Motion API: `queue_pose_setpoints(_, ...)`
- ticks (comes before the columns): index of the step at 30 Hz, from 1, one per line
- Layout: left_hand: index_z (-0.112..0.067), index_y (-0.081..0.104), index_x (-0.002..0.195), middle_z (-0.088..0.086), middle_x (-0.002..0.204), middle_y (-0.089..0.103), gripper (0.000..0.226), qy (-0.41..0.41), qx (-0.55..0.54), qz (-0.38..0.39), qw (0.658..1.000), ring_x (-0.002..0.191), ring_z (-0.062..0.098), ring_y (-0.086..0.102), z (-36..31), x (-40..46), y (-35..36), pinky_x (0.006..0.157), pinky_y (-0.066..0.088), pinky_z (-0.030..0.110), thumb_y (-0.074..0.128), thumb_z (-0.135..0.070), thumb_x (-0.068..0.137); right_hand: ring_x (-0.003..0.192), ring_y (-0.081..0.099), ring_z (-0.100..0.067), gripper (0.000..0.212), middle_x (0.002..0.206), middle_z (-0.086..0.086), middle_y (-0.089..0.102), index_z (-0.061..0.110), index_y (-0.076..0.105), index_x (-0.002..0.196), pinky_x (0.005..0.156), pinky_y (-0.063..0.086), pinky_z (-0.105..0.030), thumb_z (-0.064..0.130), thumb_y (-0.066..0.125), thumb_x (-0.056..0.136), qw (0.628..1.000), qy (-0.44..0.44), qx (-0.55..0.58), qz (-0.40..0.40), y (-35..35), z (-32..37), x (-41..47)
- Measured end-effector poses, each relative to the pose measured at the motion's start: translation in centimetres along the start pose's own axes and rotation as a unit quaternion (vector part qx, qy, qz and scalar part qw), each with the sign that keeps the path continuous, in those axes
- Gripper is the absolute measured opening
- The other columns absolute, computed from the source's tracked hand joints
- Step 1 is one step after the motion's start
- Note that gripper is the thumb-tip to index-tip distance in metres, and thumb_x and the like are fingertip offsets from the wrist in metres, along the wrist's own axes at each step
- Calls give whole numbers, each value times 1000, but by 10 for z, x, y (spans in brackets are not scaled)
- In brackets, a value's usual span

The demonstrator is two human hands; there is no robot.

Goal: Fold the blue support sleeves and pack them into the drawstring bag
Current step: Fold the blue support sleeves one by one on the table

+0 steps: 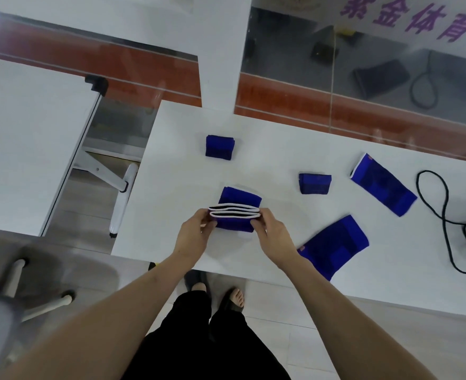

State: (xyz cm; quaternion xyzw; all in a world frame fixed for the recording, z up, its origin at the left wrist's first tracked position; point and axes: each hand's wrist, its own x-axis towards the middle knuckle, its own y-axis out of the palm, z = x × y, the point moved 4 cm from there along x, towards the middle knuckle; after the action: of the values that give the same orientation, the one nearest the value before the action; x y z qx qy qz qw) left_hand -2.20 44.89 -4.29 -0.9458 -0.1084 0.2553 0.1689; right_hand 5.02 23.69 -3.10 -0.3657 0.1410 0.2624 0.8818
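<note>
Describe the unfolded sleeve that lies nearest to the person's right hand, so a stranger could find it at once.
Look at the white table, then at its near edge, just right of the right hand. There lies the flat blue sleeve. Unlike the other flat sleeve, which lies farther back near the black cord, it overhangs the table's edge.

The white rectangular table (267,149) lies bare along its left edge and far right stretch. 2 folded blue fabric sleeves (220,147) (314,183), 2 flat blue sleeves (382,184) (333,246) and a looped black cord (443,215) crowd the right half.
</note>
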Motion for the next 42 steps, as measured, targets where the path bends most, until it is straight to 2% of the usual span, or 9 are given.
queue_pose_setpoints(6, -28, 46, 132, -12, 109, 63, 33, -40, -25, -3, 999, 100, 3, 60, -12, 17, 9, 77, 47, 21, 56, -18, 102, 100, 63, -17, 12, 116, 1, 63, 24, 48, 118, 66, 46, -16, 30, 49, 108, 991, 81, 88, -66, 0, -7, 23)
queue_pose_setpoints(11, -29, 44, 141, -3, 117, 59, 45, 14, 56, -5, 998, 104, 13, 59, -15, 29, 15, 86, 51, 30, 54, -11, 101, 83, 62, -14, 14, 101, -3, 64, 16, 53, 113, 58, 42, -20, 29, 51, 107, 985, 123, 82, -90, 5, -14, 37)
queue_pose_setpoints(14, -28, 54, 139, 2, 134, 46, 44, 88, 165, -15, 982, 120, 21, 47, -14, 32, 20, 96, 51, 37, 54, -7, 100, 88, 65, -16, 21, 105, -3, 66, 18, 50, 123, 67, 53, -28, 29, 55, 106, 981, 128, 94, -109, 6, -15, 38)
queue_pose_setpoints(17, -23, 56, 139, 6, 150, 39, 42, 194, 326, -28, 925, 133, 31, 40, -21, 35, 28, 98, 48, 41, 57, -12, 98, 106, 60, -18, 32, 123, -2, 59, 20, 45, 132, 86, 54, -35, 27, 57, 103, 987, 51, 4, -155, 4, -11, 31)
queue_pose_setpoints(21, -23, 36, 155, 11, 166, 20, 50, 217, 442, 45, 869, 153, 37, 15, -18, 48, 46, 120, 27, 52, 43, -30, 106, 132, 47, -23, 40, 145, -1, 51, 19, 50, 140, 103, 46, -41, 26, 58, 101, 957, -54, -222, -177, 10, -6, 22)
queue_pose_setpoints(25, -30, 4, 162, 5, 170, -12, 58, 182, 496, 84, 845, 155, 38, -13, -8, 59, 53, 125, 4, 57, 16, -46, 107, 156, 18, -27, 51, 168, 2, 25, 22, 37, 155, 118, 30, -48, 38, 43, 107, 939, -24, -330, -93, 20, -20, 31)
queue_pose_setpoints(28, -29, -9, 161, 6, 168, -23, 63, 187, 532, 81, 822, 154, 40, -16, -2, 62, 55, 124, 1, 59, 6, -52, 104, 158, 7, -27, 56, 171, 5, 11, 26, 25, 160, 122, 21, -52, 44, 36, 108, 937, -2, -345, -57, 23, -27, 34)
queue_pose_setpoints(37, -28, -10, 161, 8, 168, -23, 64, 182, 536, 90, 820, 153, 41, -17, -4, 66, 58, 123, 1, 61, 10, -51, 105, 160, 0, -22, 55, 173, 10, 3, 31, 17, 163, 124, 18, -47, 41, 30, 110, 949, 23, -312, -42, 25, -24, 36)
queue_pose_setpoints(42, -24, 13, 161, 10, 169, -10, 59, 169, 507, 68, 842, 153, 43, -11, -25, 54, 59, 125, 4, 57, 32, -38, 106, 157, 20, -19, 48, 169, 6, 26, 22, 35, 157, 118, 32, -42, 21, 42, 109, 968, 2, -223, -115, 7, -20, 18)
